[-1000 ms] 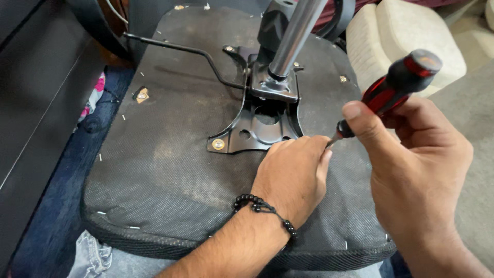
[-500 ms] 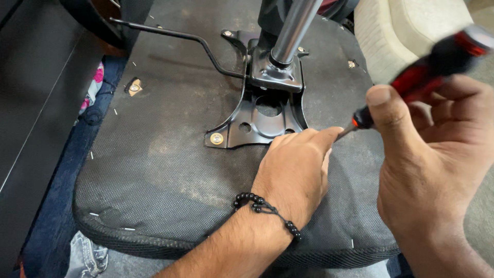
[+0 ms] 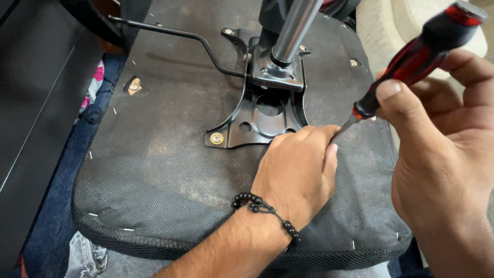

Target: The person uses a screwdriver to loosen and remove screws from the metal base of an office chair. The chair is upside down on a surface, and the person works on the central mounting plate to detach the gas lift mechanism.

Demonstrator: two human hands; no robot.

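Upturned chair seat (image 3: 170,170), grey fabric underside facing up, fills the middle of the view. Black metal mounting plate (image 3: 257,121) bolted at its centre; steel column (image 3: 296,25) rises from the plate at the far side, thin black lever (image 3: 175,35) runs off far left. Right hand (image 3: 442,149) clenched around a red-and-black screwdriver (image 3: 417,54), handle tilted up to the far right, shaft slanting down left. Left hand (image 3: 298,172) rests on the seat, fingers curled at the plate's near right corner, hiding the screwdriver tip; cannot tell what it pinches. Black bead bracelet (image 3: 262,208) on left wrist. Brass bolt (image 3: 216,138) at the plate's near left corner.
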